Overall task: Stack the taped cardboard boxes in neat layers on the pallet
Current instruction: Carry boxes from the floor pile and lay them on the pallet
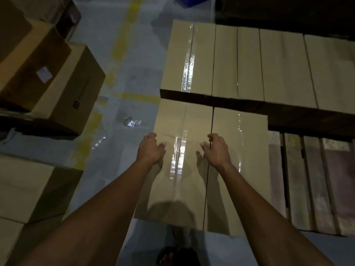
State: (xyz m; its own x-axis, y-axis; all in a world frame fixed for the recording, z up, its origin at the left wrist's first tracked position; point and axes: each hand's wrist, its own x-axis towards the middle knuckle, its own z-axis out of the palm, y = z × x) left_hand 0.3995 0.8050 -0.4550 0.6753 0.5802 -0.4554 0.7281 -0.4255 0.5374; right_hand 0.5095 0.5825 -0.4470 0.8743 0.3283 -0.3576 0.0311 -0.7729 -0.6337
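Two near boxes side by side on the pallet (pixel 311 181): left box (pixel 172 169) and right box (pixel 238 169), both taped. Behind them a higher row (pixel 249 62) of about six, cut off at the right edge. More cartons (pixel 48 77) at left, partly out of frame. Bare slats showing right of the near pair. Left hand (pixel 150 148) and right hand (pixel 216 149) over the left box, fingers loosely curled, gripping nothing; contact with the top hard to judge. Feet dim below.
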